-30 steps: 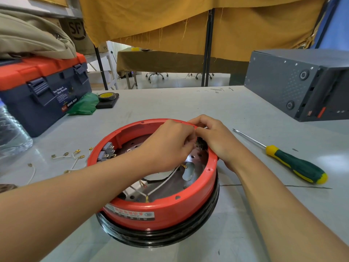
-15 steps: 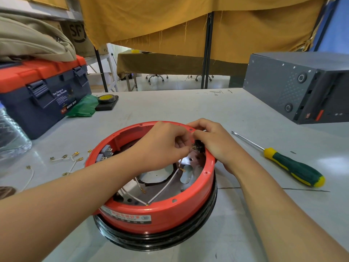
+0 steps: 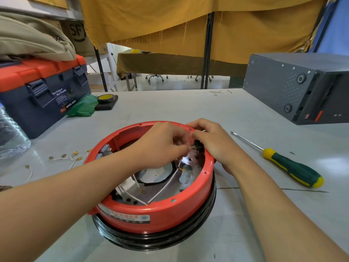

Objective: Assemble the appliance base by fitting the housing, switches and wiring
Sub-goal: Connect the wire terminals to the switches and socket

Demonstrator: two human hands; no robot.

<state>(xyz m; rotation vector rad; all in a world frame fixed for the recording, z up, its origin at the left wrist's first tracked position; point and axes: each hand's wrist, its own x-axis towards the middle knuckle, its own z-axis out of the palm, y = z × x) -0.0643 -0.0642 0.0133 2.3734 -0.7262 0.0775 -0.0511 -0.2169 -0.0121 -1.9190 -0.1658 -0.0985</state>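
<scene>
Red plastic forms the round housing [image 3: 156,214], which sits upside down on a black ring [image 3: 156,241] in the middle of the surface [image 3: 170,108], its open side up; inside lie a metal plate, loose white wires [image 3: 162,188] with brass terminals, and a grey switch block [image 3: 104,150] against the left wall. At the right inner wall a small black switch [image 3: 198,145] is set into the rim, its brass pins pointing inward; the step in hand looks to be the wiring of this switch.

The left hand [image 3: 160,146] reaches over the housing with fingers curled, thumb and forefinger pinching what appears to be a wire terminal right at the switch pins; the terminal itself is too small to make out clearly. The right hand [image 3: 213,142] is curled over the rim, fingers gripping the switch body and thumb side on the outer wall, apparently bracing it.

The next move probably calls for the terminal to be lined up square with one pin and pushed on firmly while the right hand resists the push; a skewed push could bend the pin or press the switch out of its slot.

Further out, spare wires with brass ends [image 3: 64,157] lie on the surface to the left of the housing; a green-and-yellow screwdriver [image 3: 289,166] lies to the right, well apart from the hands; a blue and orange toolbox [image 3: 41,91], a roll of tape [image 3: 105,98], a clear bottle [image 3: 11,137] and a grey metal case [image 3: 294,86] stand toward the edges.
</scene>
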